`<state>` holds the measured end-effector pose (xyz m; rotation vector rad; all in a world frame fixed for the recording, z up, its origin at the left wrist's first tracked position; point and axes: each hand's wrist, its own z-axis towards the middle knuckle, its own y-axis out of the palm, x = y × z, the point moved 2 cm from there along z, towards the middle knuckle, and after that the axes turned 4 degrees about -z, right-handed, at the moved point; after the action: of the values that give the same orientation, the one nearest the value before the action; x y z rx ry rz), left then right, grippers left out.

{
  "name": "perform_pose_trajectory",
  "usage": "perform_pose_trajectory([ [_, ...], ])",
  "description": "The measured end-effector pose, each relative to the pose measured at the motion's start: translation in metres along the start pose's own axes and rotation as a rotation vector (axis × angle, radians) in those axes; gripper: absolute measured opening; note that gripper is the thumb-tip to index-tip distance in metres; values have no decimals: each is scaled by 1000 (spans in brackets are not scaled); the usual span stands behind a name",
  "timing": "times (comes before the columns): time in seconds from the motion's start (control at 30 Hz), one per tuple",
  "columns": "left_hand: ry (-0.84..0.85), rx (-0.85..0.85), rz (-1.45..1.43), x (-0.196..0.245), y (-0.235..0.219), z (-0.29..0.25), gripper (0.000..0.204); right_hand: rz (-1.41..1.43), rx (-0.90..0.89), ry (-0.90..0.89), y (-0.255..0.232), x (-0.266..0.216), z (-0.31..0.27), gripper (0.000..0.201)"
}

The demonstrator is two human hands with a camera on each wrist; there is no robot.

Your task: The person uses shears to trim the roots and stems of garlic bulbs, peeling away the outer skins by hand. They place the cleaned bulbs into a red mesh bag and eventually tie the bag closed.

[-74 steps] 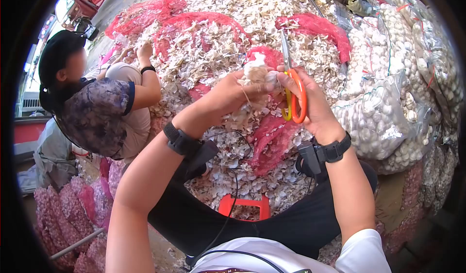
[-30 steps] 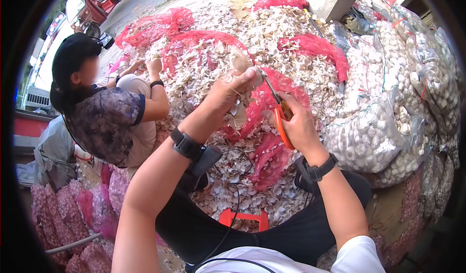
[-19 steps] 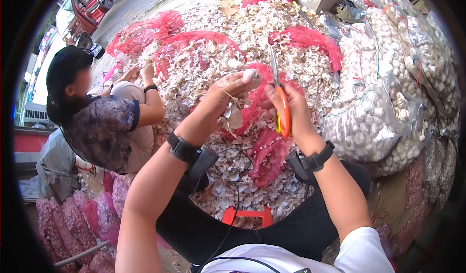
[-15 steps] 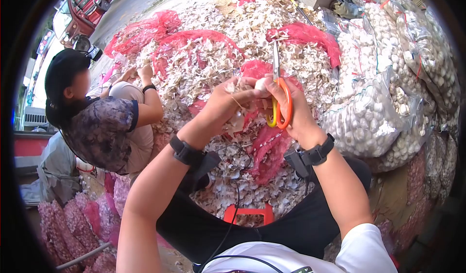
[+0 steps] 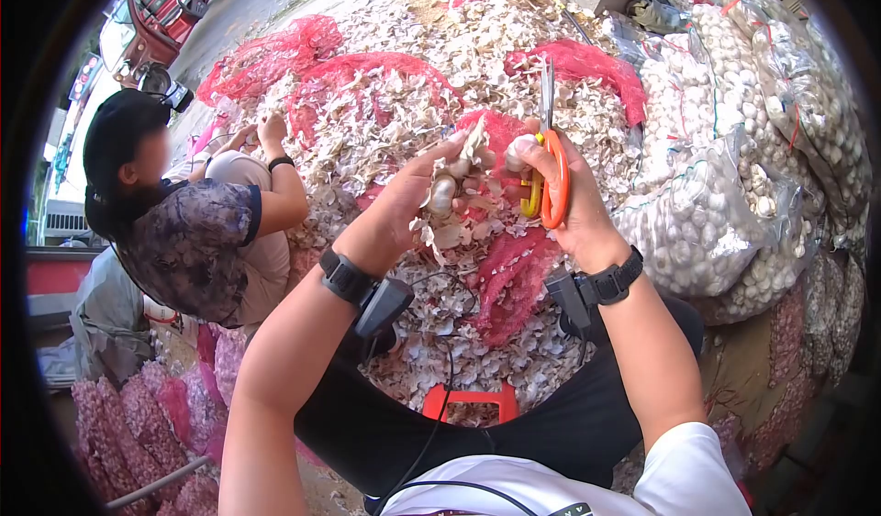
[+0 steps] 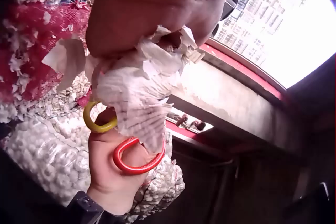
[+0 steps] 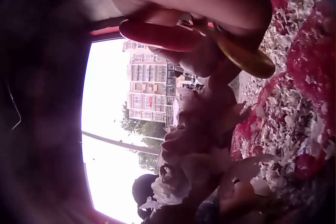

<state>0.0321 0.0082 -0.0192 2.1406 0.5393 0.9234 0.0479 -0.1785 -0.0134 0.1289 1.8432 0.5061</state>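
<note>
My left hand (image 5: pixel 399 199) holds a garlic bulb (image 5: pixel 442 193) with loose papery skins, its fingers curled under them. In the left wrist view a large flap of pale garlic skin (image 6: pixel 139 85) hangs from that hand. A short gap to the right, my right hand (image 5: pixel 587 199) pinches a trimmed white garlic bulb (image 5: pixel 514 155) at thumb and fingertips. That same hand keeps hold of scissors (image 5: pixel 558 190) with one orange and one yellow handle loop, blades pointing up and away. The right wrist view shows the yellow loop (image 7: pixel 247 58) below the palm.
Garlic skins (image 5: pixel 404 103) and red mesh netting (image 5: pixel 514 277) cover the ground ahead. Clear bags of garlic (image 5: pixel 697 232) stand at right. Another person (image 5: pixel 184 213) sits at left, near pink mesh sacks (image 5: pixel 128 433). A red stool (image 5: pixel 470 397) shows between the knees.
The scissor blades were at the bulb in the left hand; then the hands met and the bulb passed to the right fingers. Now the hands are apart, and another bulb shows in the left.
</note>
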Motion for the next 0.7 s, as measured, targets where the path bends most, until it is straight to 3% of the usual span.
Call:
perform_pose_trajectory([
  [0.03,96,148,152,2,12,-9,32,-35,3,11,-1,-1,0,43],
  [0.17,111,243,173,4,18,-15,42,-139,19,18,0,-3,-1,44],
  [0.2,113,243,172,3,7,-9,42,-140,18,18,-1,-1,0,44],
  [0.27,118,67,123,0,-17,6,44,-119,4,-45,-4,5,3,44],
  [0.37,16,89,56,2,6,-9,44,-33,35,-39,-1,0,-1,42],
  [0.5,12,38,172,3,-3,-4,39,-81,44,-54,-4,-6,0,49],
  [0.6,100,159,264,2,3,-6,29,-51,47,-21,-7,-6,4,46],
  [0.7,30,67,204,-2,-4,-1,28,-18,20,-8,-5,-4,4,45],
])
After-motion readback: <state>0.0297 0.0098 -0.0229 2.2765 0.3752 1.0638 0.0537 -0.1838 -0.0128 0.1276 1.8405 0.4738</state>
